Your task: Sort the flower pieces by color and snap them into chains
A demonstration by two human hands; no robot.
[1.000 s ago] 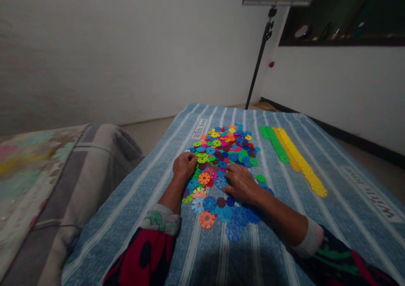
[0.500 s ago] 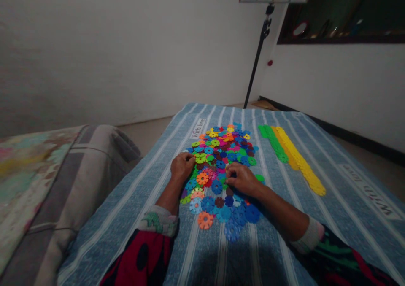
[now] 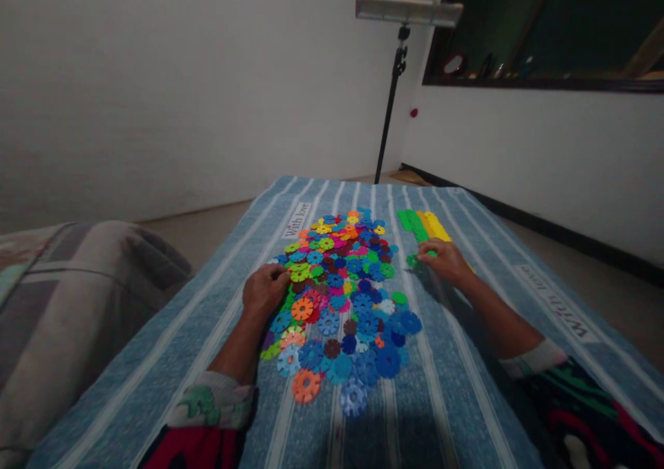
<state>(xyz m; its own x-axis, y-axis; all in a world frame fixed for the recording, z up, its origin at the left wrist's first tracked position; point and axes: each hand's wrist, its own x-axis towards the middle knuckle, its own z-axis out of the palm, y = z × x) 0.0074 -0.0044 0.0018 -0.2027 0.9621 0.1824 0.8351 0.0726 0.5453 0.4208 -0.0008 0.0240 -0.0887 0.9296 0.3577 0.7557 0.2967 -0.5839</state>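
A pile of notched plastic discs in many colours (image 3: 328, 322) spreads over the striped cloth. My left hand (image 3: 265, 290) rests at the pile's left edge, fingers curled in beside lime-green discs (image 3: 299, 272); what lies in its fingertips, if anything, is hidden. To the right of the pile, my right hand (image 3: 445, 258) pinches a green notched disc (image 3: 413, 261). Just beyond that hand lie a row of overlapping green discs (image 3: 413, 223) and a row of yellow ones (image 3: 434, 225). My right hand and forearm cover the near part of these rows.
The blue striped cloth (image 3: 191, 358) covers the table and bears printed labels. At left stands a grey draped piece of furniture (image 3: 119, 275). A lamp on a black stand (image 3: 390, 109) rises behind the table, near the wall and a dark window (image 3: 550, 33).
My right hand has moved from the middle of the pile rightward to the green row, carrying a green disc. My left hand stays at the pile's left edge. The view has turned slightly right.
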